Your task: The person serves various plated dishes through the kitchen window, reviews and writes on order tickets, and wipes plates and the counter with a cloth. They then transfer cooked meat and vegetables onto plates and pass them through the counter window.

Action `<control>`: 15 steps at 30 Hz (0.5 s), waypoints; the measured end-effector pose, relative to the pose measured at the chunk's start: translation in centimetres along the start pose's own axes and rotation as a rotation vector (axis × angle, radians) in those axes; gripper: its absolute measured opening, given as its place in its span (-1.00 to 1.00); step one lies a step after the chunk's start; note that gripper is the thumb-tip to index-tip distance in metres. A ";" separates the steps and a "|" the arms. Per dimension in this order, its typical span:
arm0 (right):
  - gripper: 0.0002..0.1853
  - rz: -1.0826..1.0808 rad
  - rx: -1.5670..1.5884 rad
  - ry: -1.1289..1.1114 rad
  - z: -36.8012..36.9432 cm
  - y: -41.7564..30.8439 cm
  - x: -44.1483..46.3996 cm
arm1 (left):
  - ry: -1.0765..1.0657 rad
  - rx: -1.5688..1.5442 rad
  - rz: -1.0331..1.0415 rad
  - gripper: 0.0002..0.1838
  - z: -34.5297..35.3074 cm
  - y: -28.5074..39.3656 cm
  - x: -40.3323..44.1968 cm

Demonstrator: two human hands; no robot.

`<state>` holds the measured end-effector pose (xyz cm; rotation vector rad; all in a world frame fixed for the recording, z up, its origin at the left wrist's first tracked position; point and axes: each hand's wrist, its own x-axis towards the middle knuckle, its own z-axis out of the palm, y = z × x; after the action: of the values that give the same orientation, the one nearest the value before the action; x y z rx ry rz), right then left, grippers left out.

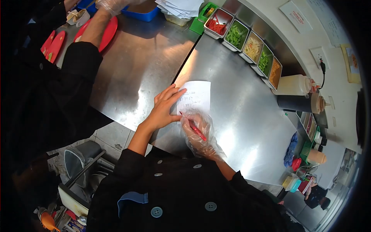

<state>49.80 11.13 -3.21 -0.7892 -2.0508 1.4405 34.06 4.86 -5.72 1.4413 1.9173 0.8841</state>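
Note:
A white sheet of paper (200,92) with handwritten lines lies on the steel counter. My left hand (162,108), bare, rests on the paper's left edge with its fingers stretched out and thumb apart. In a clear plastic glove, my right hand (195,135) grips a red pen (198,131), its tip at the lower part of the sheet. The glove covers the bottom of the paper.
Metal pans of cut vegetables (235,35) line the back wall, followed by squeeze bottles (295,103). On the left, a co-worker's gloved hand (112,5) is above a red plate (110,33) near blue trays (145,14). A grey bin (75,158) stands below.

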 end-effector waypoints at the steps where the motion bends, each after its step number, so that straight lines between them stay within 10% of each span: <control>1: -0.90 -0.024 0.019 0.056 -0.1 0.2 -0.1 | 0.000 -0.001 0.002 -0.01 0.0 0.0 0.0; 15: -0.94 0.033 0.042 0.379 -3.4 2.5 -1.2 | -0.040 0.019 0.067 -0.05 -0.4 0.1 -0.4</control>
<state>53.40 13.21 -4.58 -0.9974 -1.7220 1.2354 33.95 4.40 -5.42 1.5311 1.8627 0.8623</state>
